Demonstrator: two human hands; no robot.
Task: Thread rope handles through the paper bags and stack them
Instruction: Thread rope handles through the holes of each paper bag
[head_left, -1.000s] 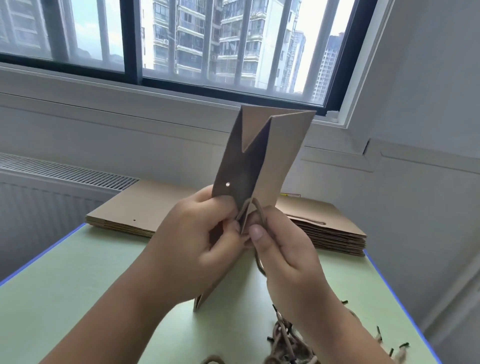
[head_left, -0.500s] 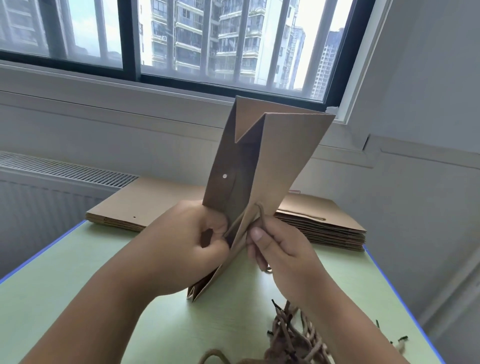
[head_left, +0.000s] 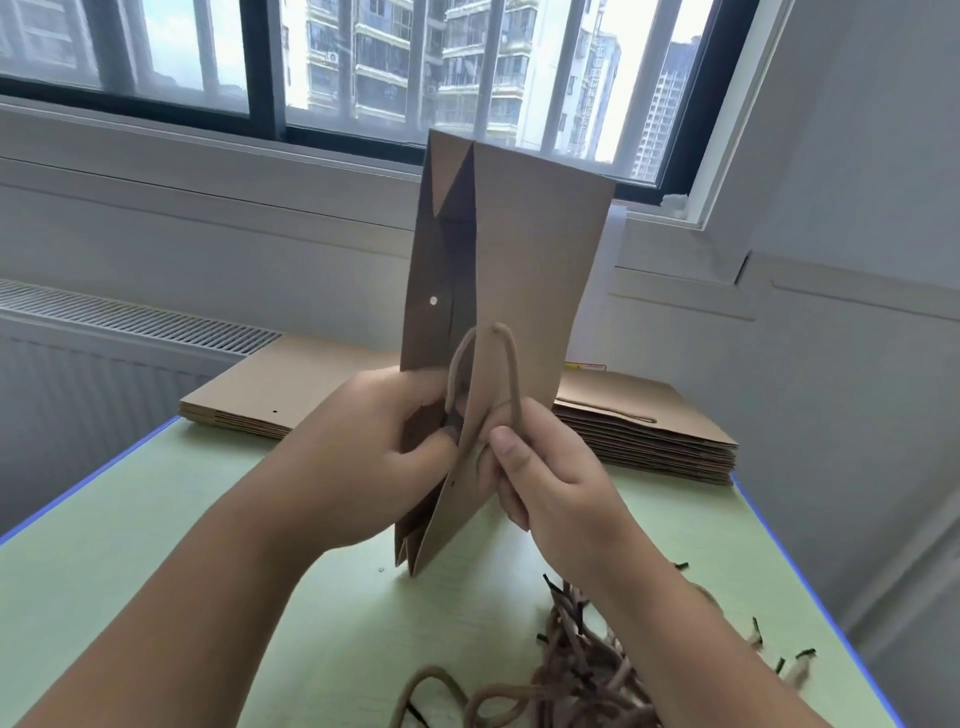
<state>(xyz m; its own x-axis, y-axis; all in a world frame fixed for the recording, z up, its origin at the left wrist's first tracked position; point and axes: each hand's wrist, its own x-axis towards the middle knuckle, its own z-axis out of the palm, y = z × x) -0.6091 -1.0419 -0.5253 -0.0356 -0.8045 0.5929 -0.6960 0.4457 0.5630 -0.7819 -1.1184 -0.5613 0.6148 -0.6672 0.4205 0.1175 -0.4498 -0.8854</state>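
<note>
Two hands meet at the centre of the frame around an upright brown paper bag, whose lower corner touches the green table. The left hand grips the bag's left panel with curled fingers. The right hand pinches a rope handle that loops up over the front panel. Loose ropes lie at lower right. Behind the bag lie a stack of flat bags at left and a taller stack at right.
</note>
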